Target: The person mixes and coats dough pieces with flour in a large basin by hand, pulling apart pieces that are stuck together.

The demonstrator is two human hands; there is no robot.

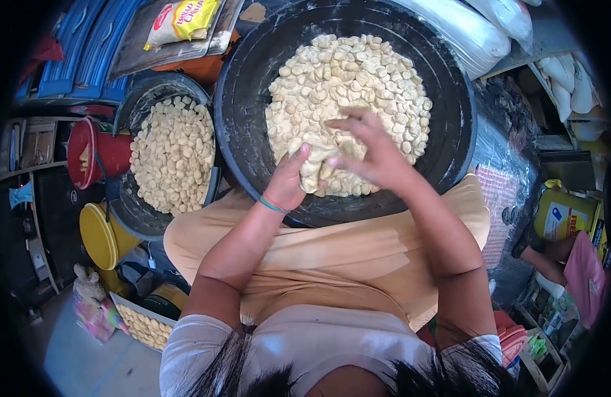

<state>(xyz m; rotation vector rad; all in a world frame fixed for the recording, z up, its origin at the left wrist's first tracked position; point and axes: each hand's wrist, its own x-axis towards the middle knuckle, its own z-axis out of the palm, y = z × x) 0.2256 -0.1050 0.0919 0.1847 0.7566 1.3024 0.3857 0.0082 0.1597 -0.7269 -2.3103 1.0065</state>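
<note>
A large black basin [242,132] holds a heap of pale, flattened dough pieces [348,73] dusted with crumbs or flour. Over its near part, my left hand [289,180] grips a lump of soft dough [312,159], with the thumb on top. My right hand [372,149] is just to the right of the lump, its fingers spread and slightly blurred; the thumb is close to the dough, and whether they touch is unclear. Left of the large basin, a smaller black basin [130,210] holds more round dough pieces [173,155].
A bread crumbs bag [183,23] lies on a tray [130,56] at the upper left. Red [84,152] and yellow [99,235] buckets stand at the left. A tray of dough pieces [143,327] is lower left. Another person's arm [544,264] shows at the right.
</note>
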